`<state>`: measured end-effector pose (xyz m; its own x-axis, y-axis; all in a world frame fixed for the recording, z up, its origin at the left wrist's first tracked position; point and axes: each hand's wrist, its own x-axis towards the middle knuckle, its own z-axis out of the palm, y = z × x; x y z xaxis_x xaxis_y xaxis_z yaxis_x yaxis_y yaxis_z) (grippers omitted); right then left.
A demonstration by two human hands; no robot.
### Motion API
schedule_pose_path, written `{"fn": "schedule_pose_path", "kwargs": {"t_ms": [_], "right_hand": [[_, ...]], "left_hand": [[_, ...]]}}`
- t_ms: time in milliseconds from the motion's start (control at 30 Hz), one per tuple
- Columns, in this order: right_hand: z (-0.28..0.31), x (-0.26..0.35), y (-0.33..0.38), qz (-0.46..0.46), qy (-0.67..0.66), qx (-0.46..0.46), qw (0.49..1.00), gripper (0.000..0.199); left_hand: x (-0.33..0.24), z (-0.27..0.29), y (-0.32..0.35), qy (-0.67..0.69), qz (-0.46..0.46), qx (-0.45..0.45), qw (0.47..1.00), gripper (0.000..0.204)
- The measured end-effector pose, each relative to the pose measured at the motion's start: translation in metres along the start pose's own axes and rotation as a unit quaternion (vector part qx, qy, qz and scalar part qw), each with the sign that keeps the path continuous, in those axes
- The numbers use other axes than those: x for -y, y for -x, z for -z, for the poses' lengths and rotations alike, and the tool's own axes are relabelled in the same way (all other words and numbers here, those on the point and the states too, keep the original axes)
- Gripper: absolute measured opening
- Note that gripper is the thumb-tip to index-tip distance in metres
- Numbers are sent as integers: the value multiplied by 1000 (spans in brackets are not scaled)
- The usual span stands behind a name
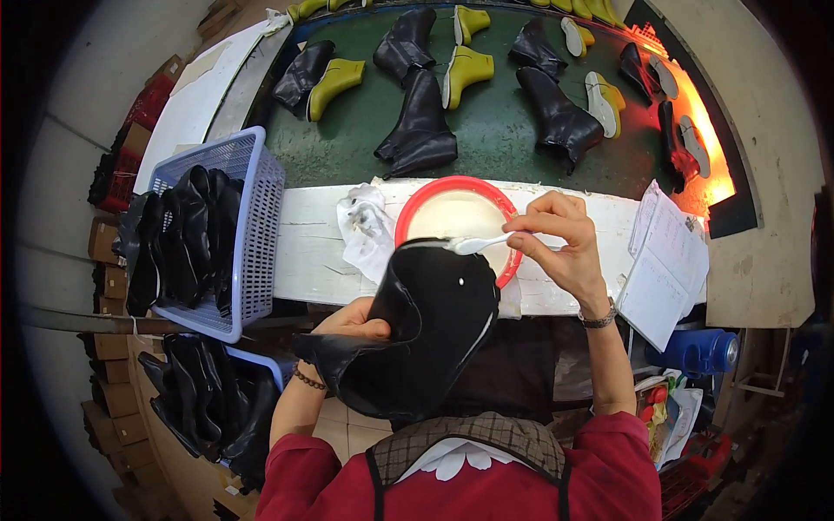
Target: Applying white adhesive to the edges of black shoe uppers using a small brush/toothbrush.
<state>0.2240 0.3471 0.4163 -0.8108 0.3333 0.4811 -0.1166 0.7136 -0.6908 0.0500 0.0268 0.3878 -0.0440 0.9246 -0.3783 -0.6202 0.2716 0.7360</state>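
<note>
Left hand [352, 323] grips black boot upper [426, 326] at its shaft, over the lap | right hand [560, 239] pinches white brush [478, 245] at the sole edge, beside red glue bowl [417, 201] | upper looks soft, light, floppy; best held by the shaft.

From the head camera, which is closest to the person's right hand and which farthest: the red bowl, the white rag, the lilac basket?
Measured from the right hand, which holds a white brush:
1. Red bowl, just to its left on the white bench.
2. White rag, further left, beside the bowl.
3. Lilac basket, at the bench's left end, filled with black boot uppers.
</note>
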Motion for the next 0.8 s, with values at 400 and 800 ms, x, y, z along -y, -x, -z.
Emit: {"fn": "schedule_pose_path", "kwargs": {"t_ms": [400, 800], "right_hand": [[-3, 3, -6, 10, 39, -62, 997, 19], [-6, -12, 28, -110, 1, -16, 994, 17]], "left_hand": [[-8, -10, -3, -43, -44, -57, 996, 43], [-8, -9, -13, -11, -147, -157, 976, 47]]}}
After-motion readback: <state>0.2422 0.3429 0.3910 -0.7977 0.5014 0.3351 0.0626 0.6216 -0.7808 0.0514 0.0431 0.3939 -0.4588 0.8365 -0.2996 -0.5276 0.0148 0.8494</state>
